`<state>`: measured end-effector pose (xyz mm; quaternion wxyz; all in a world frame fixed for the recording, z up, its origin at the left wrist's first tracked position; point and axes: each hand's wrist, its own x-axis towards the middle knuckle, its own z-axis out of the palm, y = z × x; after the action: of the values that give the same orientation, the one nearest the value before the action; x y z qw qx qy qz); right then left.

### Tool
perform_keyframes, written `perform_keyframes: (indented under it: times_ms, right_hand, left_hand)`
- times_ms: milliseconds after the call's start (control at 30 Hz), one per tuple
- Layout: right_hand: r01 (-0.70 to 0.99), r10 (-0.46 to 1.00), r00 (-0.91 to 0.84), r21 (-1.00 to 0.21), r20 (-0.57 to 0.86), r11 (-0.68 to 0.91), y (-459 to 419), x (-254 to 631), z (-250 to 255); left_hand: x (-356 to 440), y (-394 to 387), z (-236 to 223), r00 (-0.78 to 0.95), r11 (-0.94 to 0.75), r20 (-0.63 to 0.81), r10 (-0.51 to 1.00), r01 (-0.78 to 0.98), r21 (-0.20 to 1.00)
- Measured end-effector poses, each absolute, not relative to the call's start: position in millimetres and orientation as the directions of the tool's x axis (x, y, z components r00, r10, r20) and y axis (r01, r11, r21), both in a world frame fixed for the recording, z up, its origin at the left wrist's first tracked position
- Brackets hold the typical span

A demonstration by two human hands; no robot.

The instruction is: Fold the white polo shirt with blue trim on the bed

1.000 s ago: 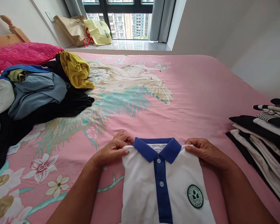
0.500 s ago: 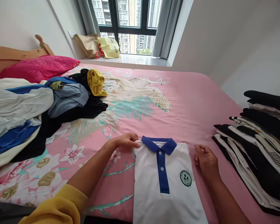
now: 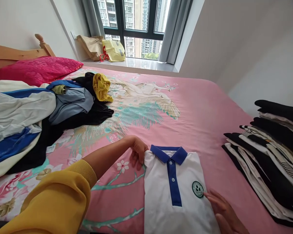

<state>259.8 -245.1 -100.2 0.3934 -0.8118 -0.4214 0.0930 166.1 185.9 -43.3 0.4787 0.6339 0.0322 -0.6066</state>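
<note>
A white polo shirt (image 3: 158, 188) with a blue collar, a blue button placket and a round green badge lies folded, front up, on the pink bed. At the shirt's left shoulder, my left hand (image 3: 138, 152) is closed with bent fingers, pinching the fabric edge. My right hand (image 3: 222, 208) rests by the shirt's right side below the badge. Its fingers are stretched out and touch the edge, holding nothing. The lower end of the shirt runs out of view at the bottom.
Folded clothes (image 3: 271, 162) form a tall stack at the right. Loose clothes (image 3: 21, 107) lie heaped on the left, with a crumpled yellow garment (image 3: 102, 87) beside them. A red pillow (image 3: 39, 70) is by the headboard; bags (image 3: 113, 50) stand on the window sill.
My left hand has turned over, fingers now pointing down at the shoulder. My right hand has moved down along the shirt's side and straightened its fingers. The shirt sits slightly farther right in view.
</note>
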Motion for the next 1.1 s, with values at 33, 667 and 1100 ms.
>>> perform_keyframes:
  times_ms: [33, 667, 1100]
  right_hand:
    - [0.686, 0.809, 0.550, -0.664, 0.207, -0.296, -240.7, 259.8, -102.8]
    - [0.885, 0.837, 0.381, -0.416, 0.393, -0.207, -228.2, 255.7, -119.8]
    - [0.866, 0.835, 0.400, -0.453, 0.376, -0.211, -228.6, 257.9, -118.1]
  left_hand:
    - [168.4, 186.6, -42.2, 0.257, -0.574, -0.840, -0.477, 0.634, 0.519]
    - [159.1, 184.7, -37.1, 0.246, -0.494, -0.804, -0.541, 0.681, 0.541]
    - [166.4, 178.9, -32.8, 0.322, -0.679, -0.937, -0.133, 0.659, 0.323]
